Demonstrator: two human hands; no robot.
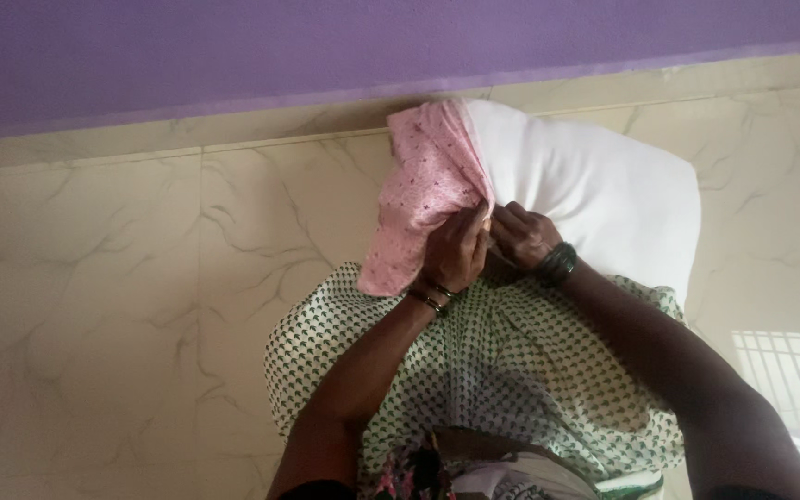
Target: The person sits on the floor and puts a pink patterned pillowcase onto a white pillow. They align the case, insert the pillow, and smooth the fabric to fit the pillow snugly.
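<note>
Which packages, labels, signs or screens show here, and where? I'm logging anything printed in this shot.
None in view: no package, label, sign or screen.
White stuffed pillow: upper middle, against the floor tiles.
Pink dotted fabric pillowcase: over the pillow's left end, held at its edge by the left hand and right hand.
Green-patterned white cloth: below the hands.

Place: a room in a home (likely a bedroom).
Floor: glossy cream marble-look tiles [113,306] with grey veining.
Wall: painted purple [187,56] above a tiled skirting.
Bedding: a white pillow [594,194] and a pink patterned pillowcase [423,199].
Light: window-grille reflection [793,380] on the floor.
</note>
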